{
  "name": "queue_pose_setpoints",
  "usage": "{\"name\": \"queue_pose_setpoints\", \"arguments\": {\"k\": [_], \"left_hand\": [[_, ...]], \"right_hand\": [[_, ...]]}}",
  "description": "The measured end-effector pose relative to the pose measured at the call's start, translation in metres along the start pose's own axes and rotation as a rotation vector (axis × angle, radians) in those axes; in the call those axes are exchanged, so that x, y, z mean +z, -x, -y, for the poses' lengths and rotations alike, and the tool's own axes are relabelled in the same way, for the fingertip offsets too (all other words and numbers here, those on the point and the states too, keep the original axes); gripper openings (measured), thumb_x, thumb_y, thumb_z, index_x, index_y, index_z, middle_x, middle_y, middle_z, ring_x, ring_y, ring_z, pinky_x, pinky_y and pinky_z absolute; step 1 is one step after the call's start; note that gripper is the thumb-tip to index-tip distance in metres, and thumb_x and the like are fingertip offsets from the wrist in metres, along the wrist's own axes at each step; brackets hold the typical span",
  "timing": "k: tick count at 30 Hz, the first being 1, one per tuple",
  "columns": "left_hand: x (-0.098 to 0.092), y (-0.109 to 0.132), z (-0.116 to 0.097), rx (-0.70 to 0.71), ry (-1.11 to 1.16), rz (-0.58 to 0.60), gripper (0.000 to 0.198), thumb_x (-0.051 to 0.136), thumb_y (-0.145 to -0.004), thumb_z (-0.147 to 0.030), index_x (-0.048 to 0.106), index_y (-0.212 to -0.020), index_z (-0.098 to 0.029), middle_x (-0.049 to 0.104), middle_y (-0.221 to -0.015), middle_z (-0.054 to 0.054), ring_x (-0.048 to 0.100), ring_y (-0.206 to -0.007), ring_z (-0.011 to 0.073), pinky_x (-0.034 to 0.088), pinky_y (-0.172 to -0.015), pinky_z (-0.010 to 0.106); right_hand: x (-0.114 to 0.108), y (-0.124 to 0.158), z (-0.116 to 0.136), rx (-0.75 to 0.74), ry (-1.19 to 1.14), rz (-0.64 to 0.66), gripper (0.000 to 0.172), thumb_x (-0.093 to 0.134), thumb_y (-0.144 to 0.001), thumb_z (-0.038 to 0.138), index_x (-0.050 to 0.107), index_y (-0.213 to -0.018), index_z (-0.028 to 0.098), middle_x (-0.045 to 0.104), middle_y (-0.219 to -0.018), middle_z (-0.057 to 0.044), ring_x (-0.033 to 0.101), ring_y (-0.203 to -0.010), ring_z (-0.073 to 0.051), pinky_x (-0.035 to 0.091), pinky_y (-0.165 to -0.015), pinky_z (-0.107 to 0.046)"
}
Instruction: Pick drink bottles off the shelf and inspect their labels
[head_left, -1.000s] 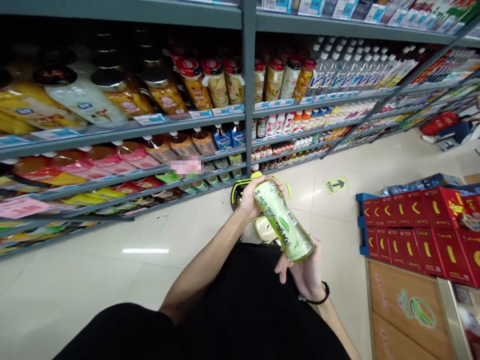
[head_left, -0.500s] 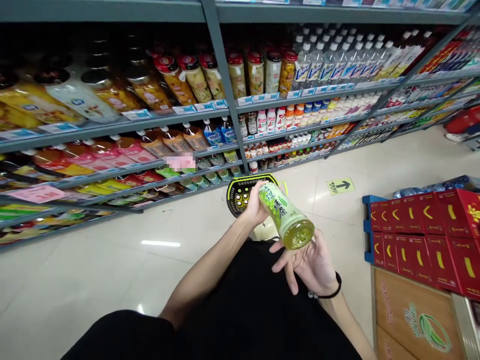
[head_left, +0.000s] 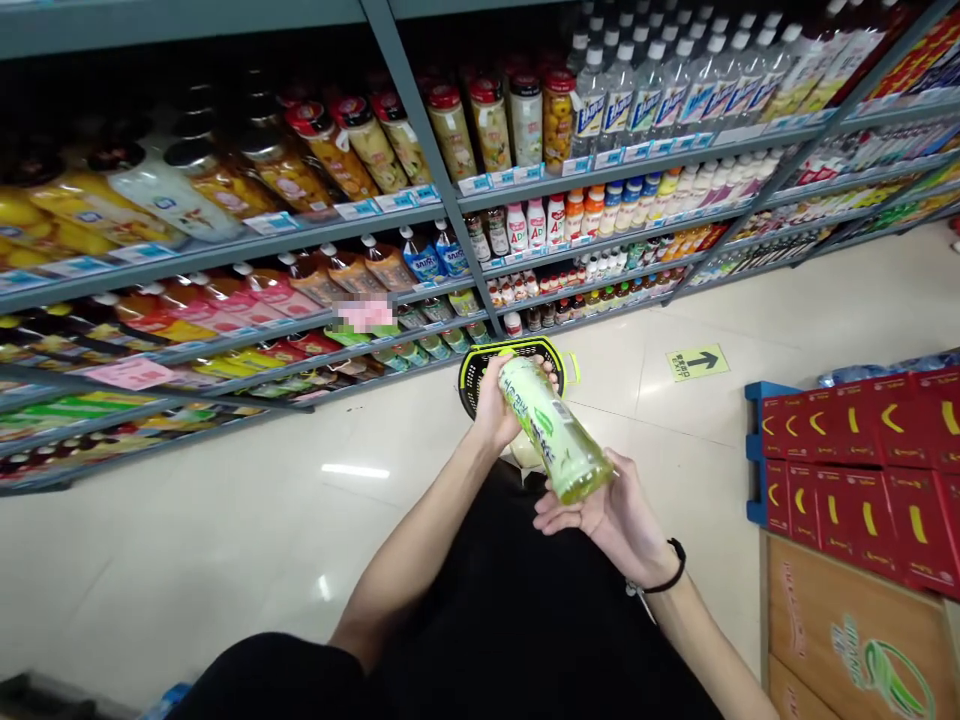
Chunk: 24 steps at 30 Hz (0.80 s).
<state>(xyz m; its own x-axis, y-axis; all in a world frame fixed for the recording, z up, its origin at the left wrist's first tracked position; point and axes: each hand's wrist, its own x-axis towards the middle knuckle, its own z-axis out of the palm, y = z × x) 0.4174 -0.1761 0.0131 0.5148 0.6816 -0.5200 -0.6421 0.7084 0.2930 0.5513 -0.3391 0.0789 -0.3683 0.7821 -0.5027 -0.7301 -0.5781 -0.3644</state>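
Bottle [head_left: 551, 425] turned since earlier, left hand [head_left: 491, 408] gripping it, right hand [head_left: 622, 515] uncurled at its base, basket [head_left: 469, 382] near shelf's [head_left: 416, 100] bottom edge

The bottle [head_left: 551, 430] is pale green with dark lettering and a green leaf — the basket [head_left: 469, 382] at its eleven o'clock black, rimmed lime. At three o'clock, red cartons [head_left: 862, 435] bear yellow curves; at two, a yellow-green sign [head_left: 697, 363] carries a black arrow.

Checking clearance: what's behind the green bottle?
Behind the green bottle, part of the black basket and floor show. The bottle and left hand hide much of the basket; its contents are unclear.
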Motion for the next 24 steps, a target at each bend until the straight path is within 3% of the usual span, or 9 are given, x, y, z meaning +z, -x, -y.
{"name": "queue_pose_setpoints", "arguments": {"k": [5,9,12,16,19,24], "left_hand": [[0.013,0.027,-0.013,0.229,-0.218,0.080,0.044,0.069,-0.081,-0.057,0.073,-0.094,-0.014,0.076,-0.090,0.012,0.075,-0.101,0.0308,0.062,-0.095,0.044],[0.010,0.044,0.001,0.330,-0.338,0.173,0.070,0.066,-0.079,-0.078,0.078,-0.100,-0.012,0.077,-0.102,0.017,0.071,-0.112,0.0365,0.057,-0.104,0.051],[0.009,0.062,0.009,0.368,-0.406,0.264,0.080,0.056,-0.084,-0.079,0.078,-0.116,-0.009,0.074,-0.123,0.022,0.065,-0.125,0.0406,0.048,-0.114,0.054],[0.011,0.096,0.007,0.398,-0.489,0.353,0.072,0.073,-0.076,-0.062,0.075,-0.126,-0.011,0.070,-0.136,0.021,0.058,-0.136,0.0441,0.039,-0.122,0.055],[0.008,0.124,0.001,0.510,-0.585,0.351,0.074,0.083,-0.074,-0.054,0.070,-0.136,-0.015,0.062,-0.148,0.020,0.056,-0.139,0.0421,0.036,-0.124,0.053],[-0.014,0.177,-0.011,0.669,-0.674,0.326,0.069,0.082,-0.083,-0.052,0.065,-0.141,-0.018,0.055,-0.153,0.019,0.050,-0.145,0.0401,0.035,-0.126,0.052]], "right_hand": [[-0.044,-0.005,-0.012,0.026,0.041,0.007,0.060,0.053,-0.101,0.059,0.070,-0.129,0.009,0.080,-0.111,-0.021,0.079,-0.097,-0.029,0.062,-0.077,-0.035],[-0.066,-0.032,-0.017,-0.057,-0.096,-0.226,0.041,0.059,-0.096,0.047,0.075,-0.116,0.015,0.081,-0.105,-0.012,0.078,-0.084,-0.024,0.062,-0.069,-0.032],[-0.070,-0.050,-0.027,-0.060,-0.143,-0.351,0.030,0.059,-0.094,0.040,0.075,-0.103,0.016,0.080,-0.091,-0.008,0.073,-0.070,-0.021,0.062,-0.062,-0.032],[-0.062,-0.058,-0.055,0.001,-0.177,-0.281,0.029,0.059,-0.090,0.039,0.072,-0.098,0.015,0.077,-0.088,-0.009,0.067,-0.065,-0.018,0.056,-0.051,-0.027],[-0.045,-0.056,-0.076,0.017,-0.193,-0.219,0.032,0.060,-0.088,0.040,0.070,-0.104,0.014,0.077,-0.091,-0.010,0.066,-0.064,-0.017,0.054,-0.050,-0.025],[-0.005,-0.042,-0.105,-0.018,-0.256,-0.304,0.023,0.059,-0.090,0.035,0.071,-0.097,0.017,0.077,-0.090,-0.006,0.069,-0.071,-0.018,0.060,-0.061,-0.028]]}}
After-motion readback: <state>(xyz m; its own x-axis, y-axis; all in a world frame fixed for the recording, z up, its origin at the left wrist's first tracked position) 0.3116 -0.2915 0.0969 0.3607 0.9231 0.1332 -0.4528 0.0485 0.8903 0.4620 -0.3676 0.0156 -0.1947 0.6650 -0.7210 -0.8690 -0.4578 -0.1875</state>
